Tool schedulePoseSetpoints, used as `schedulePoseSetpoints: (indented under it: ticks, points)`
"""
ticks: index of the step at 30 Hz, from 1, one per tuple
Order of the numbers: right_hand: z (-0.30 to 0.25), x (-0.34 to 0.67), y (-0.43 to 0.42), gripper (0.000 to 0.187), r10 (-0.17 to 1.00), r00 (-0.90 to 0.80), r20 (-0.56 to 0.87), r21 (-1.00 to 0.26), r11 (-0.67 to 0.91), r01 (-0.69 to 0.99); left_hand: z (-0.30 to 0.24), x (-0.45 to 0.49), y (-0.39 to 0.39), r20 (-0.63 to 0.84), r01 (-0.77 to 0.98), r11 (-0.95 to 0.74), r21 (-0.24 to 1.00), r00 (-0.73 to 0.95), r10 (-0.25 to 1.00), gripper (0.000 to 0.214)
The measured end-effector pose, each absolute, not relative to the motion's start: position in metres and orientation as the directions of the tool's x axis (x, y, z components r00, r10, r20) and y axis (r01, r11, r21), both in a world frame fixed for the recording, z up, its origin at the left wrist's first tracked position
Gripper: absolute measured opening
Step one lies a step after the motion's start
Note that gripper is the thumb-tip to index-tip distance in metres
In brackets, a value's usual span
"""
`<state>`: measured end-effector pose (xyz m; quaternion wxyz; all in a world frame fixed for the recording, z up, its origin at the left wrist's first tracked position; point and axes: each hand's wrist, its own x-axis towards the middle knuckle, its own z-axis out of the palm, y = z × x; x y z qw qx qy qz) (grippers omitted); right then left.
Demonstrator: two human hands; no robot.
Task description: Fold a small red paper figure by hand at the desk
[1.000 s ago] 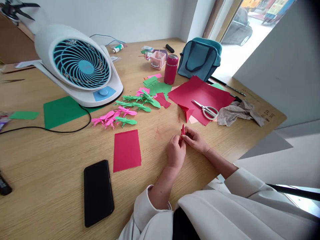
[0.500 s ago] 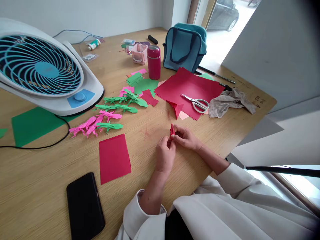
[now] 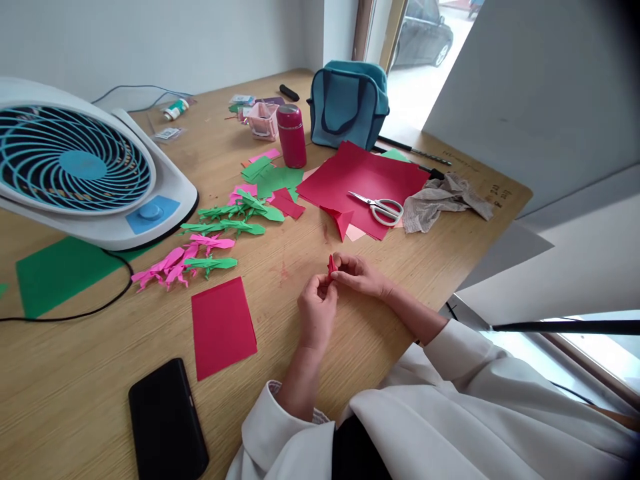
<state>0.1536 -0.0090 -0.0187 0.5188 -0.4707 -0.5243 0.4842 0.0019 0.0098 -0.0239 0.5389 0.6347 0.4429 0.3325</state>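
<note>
Head view: your folded red paper piece [image 3: 331, 265], small, thin and sharply creased, sits just above the wood-grain table [image 3: 280, 307], pinched in the grip of both your left hand [image 3: 316, 311] and right hand [image 3: 361, 275]. An uneven pull could tear a crease or let it slip. Nearby lie a flat red rectangular sheet [image 3: 223, 327] and white-handled scissors [image 3: 377, 208].

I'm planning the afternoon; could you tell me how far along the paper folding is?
Done: pink and green folded figures lie by the fan. In hand: left hand and right hand pinch a small red folded piece. Left: a flat red sheet and the red stack under the scissors look unfolded.
</note>
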Motion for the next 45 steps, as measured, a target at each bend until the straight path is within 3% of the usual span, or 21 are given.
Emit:
schedulePoseSetpoints:
  ticks: [4,9,18,23,29,33,40,45]
  points:
    - [-0.019,0.151,-0.01,0.041,0.998,-0.059,0.025,-0.993,0.018,-0.112,-0.023,0.003,0.009,-0.099,0.071,0.077,0.994,0.393,0.914,0.02]
    - [-0.017,0.153,-0.01,0.043,0.988,-0.151,0.013,-0.973,-0.023,-0.23,-0.02,0.003,0.008,-0.062,0.08,0.034,0.996,0.378,0.924,0.016]
    - [-0.017,0.155,-0.009,0.038,0.993,-0.111,-0.04,-0.959,-0.07,-0.275,-0.02,0.002,0.007,-0.084,0.096,0.049,0.994,0.403,0.911,0.017]
    - [-0.017,0.16,-0.008,0.031,0.993,-0.116,-0.036,-0.977,-0.06,-0.204,-0.019,0.0,0.006,-0.085,0.18,0.022,0.983,0.349,0.933,0.022]
    - [-0.01,0.171,0.005,0.031,0.942,-0.298,-0.154,-0.956,-0.218,-0.197,-0.017,-0.002,0.016,-0.216,0.095,0.195,0.976,0.405,0.888,0.022]
    - [-0.007,0.171,0.012,0.031,0.933,-0.302,-0.194,-0.966,-0.236,-0.107,-0.015,-0.001,0.02,-0.27,0.067,0.263,0.962,0.357,0.894,0.028]
    - [-0.013,0.173,0.012,0.03,0.926,-0.349,-0.147,-0.941,-0.24,-0.239,-0.006,0.0,0.022,-0.336,0.124,0.312,0.942,0.358,0.871,0.033]
    - [-0.014,0.17,0.009,0.026,0.958,-0.248,-0.143,-0.971,-0.184,-0.153,-0.004,0.001,0.019,-0.309,0.132,0.282,0.95,0.294,0.905,0.025]
